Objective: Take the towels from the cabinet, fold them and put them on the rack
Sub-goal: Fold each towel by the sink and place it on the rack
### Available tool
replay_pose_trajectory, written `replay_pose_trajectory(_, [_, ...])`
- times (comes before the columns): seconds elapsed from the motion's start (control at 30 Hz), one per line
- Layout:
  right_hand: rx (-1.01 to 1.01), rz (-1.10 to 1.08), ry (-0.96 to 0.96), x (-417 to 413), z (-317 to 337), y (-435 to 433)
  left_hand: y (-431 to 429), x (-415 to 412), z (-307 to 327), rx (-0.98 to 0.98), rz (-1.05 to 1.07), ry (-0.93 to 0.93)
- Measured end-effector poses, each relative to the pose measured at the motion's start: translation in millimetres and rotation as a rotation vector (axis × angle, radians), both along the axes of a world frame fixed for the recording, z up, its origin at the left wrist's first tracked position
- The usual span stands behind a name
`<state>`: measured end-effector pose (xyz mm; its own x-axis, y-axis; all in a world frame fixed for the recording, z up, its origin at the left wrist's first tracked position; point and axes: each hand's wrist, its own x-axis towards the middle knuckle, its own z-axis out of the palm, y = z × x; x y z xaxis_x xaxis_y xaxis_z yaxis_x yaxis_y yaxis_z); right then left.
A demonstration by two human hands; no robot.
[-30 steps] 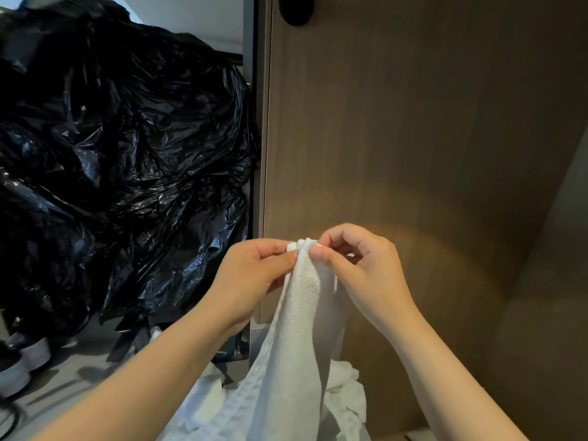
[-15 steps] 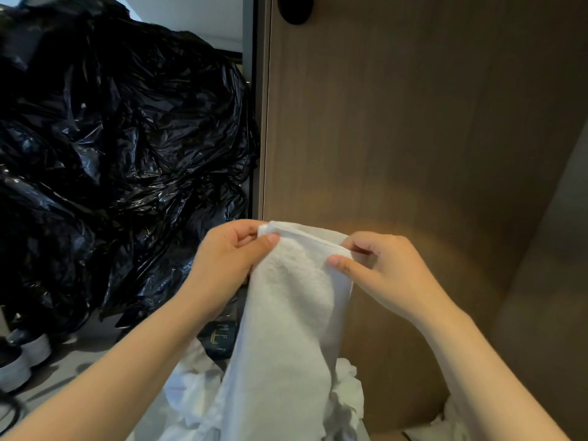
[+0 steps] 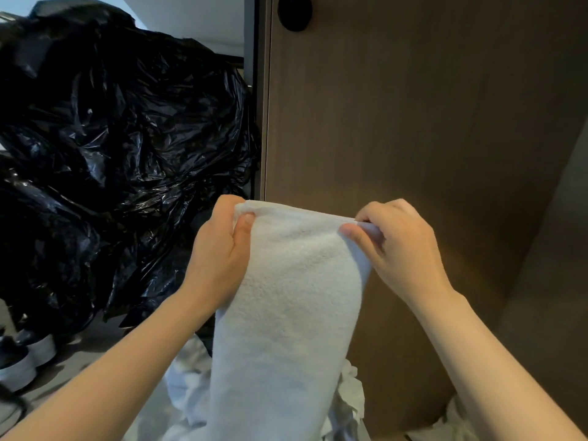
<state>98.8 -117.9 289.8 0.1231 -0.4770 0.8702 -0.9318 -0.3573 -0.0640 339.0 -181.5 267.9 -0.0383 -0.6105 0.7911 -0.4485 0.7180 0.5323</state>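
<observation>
A white towel [image 3: 286, 307] hangs down in front of me, its top edge stretched level between both hands. My left hand [image 3: 219, 256] pinches the top left corner with thumb and fingers. My right hand [image 3: 401, 249] pinches the top right corner the same way. Below the hanging towel lies a heap of more crumpled white towels [image 3: 187, 380]. Behind the towel stands the brown wooden cabinet panel [image 3: 413, 122]. No rack is in view.
A large crumpled black plastic bag [image 3: 111, 148] fills the left side. Shoes with grey soles [image 3: 28, 358] stand on the floor at the lower left. A round black knob [image 3: 294, 11] sits at the top of the cabinet panel.
My hands have moved apart along the towel's top edge and risen a little, spreading the bunched towel out flat and wide.
</observation>
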Motion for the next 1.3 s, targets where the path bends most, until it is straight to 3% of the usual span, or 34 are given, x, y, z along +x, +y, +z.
replay_pose_trajectory(0.07, [-0.002,0.024,-0.104,-2.3,-4.4,-3.6,2.3,-3.5,4.1,0.02,-0.021,0.022])
replay_pose_trajectory(0.23, [0.039,0.197,-0.619,3.5,-13.4,-5.4,7.9,-14.3,6.2,0.099,-0.095,0.144])
replay_pose_trajectory(0.3, [0.197,0.259,-0.779,1.9,-19.7,-4.7,8.3,-17.0,5.3,0.112,-0.119,0.172])
replay_pose_trajectory(0.43, [0.706,0.617,-1.007,-3.6,-44.3,-2.7,4.7,-17.1,6.3,0.102,-0.114,0.152])
replay_pose_trajectory(0.53, [0.629,0.64,-1.106,-0.4,-47.3,-2.1,0.0,-13.4,11.3,0.104,-0.087,0.152])
replay_pose_trajectory(0.67, [0.243,0.425,-0.979,16.3,-37.8,-9.2,-2.7,-11.2,10.6,0.157,-0.064,0.192])
replay_pose_trajectory(0.77, [0.074,0.353,-0.904,27.8,-31.3,-11.9,-4.7,-11.3,3.3,0.328,-0.084,0.269])
replay_pose_trajectory(0.87, [0.053,0.344,-0.87,27.6,-25.4,-13.6,1.3,-1.9,-3.8,0.552,-0.335,0.465])
replay_pose_trajectory(0.93, [0.052,0.343,-0.863,24.8,-23.7,-14.5,10.1,3.1,-13.7,0.626,-0.517,0.483])
replay_pose_trajectory(1.07, [0.041,0.346,-0.874,19.5,-18.1,-16.2,30.6,-1.1,-45.0,0.529,-0.317,0.095])
replay_pose_trajectory(1.3, [0.073,0.262,-0.868,10.7,-11.3,-14.5,37.5,-31.1,-54.8,0.456,-0.203,0.344])
